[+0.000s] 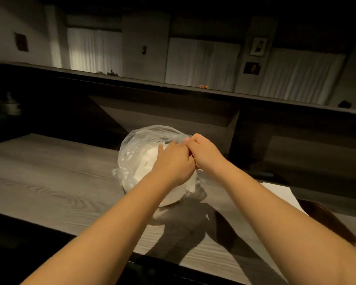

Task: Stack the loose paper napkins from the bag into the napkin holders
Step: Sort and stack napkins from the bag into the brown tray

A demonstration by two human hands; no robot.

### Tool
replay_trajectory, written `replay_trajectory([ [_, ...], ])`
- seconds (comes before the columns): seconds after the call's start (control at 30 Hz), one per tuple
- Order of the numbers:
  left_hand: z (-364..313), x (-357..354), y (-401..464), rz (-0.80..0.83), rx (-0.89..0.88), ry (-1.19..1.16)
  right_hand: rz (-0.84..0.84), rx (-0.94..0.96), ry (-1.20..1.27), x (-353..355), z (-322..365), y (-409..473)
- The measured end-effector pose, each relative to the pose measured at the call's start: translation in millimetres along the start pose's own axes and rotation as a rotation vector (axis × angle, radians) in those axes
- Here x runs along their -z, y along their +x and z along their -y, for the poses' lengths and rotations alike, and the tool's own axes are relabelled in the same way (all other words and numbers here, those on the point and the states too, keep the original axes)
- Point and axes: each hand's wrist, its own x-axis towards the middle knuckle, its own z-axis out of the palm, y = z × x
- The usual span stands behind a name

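Observation:
A clear plastic bag (136,149) full of white paper napkins (146,167) sits on the grey wood-grain table (49,177). Both my hands meet at the bag's upper right side. My left hand (173,161) lies over the bag with its fingers curled into the plastic at the opening. My right hand (203,151) is beside it, fingers curled and pinching the bag's plastic edge. The fingertips of both hands are partly hidden by each other. No napkin holder shows in view.
A white sheet or flat napkin stack (279,192) lies on the table at the right, next to a dark brown curved object (325,219). A long dark counter ledge (173,87) runs behind the table. The table's near edge is dark.

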Motion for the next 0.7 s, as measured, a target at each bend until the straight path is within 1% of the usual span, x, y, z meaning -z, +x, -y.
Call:
replay_trajectory([
  [0.1,40,23,0,0.006,0.090,0.011,0.032,0.098,-0.150,-11,-1,16],
  [0.13,53,28,0,0.009,0.124,-0.008,0.094,0.134,-0.247,-12,-4,19],
  [0.2,75,33,-1,0.015,0.160,-0.040,0.312,0.234,-0.493,-14,-10,23],
  [0.23,83,34,-1,0.015,0.167,-0.052,0.395,0.277,-0.608,-17,-12,24],
  [0.27,90,33,-2,0.007,0.165,-0.064,0.436,0.322,-0.699,-20,-14,24],
  [0.37,103,28,-2,-0.063,0.122,-0.133,0.418,0.412,-0.905,-29,-19,30],
  [0.4,105,27,-2,-0.096,0.102,-0.176,0.381,0.423,-0.905,-30,-18,32],
  [0.43,107,26,-2,-0.133,0.089,-0.240,0.322,0.409,-0.827,-27,-17,33],
  [0.47,108,26,-2,-0.176,0.085,-0.335,0.252,0.373,-0.693,-23,-13,34],
  [0.53,110,28,-2,-0.240,0.112,-0.606,0.110,0.307,-0.403,-12,-4,36],
  [0.57,111,29,-2,-0.235,0.143,-0.740,0.068,0.271,-0.275,-7,1,38],
  [0.63,109,33,-4,-0.145,0.193,-0.925,0.045,0.190,-0.053,-2,10,39],
  [0.67,108,34,-4,-0.092,0.183,-0.923,0.046,0.165,0.006,-3,14,39],
  [0.7,106,33,-4,-0.048,0.152,-0.874,0.057,0.161,0.016,-5,16,40],
])
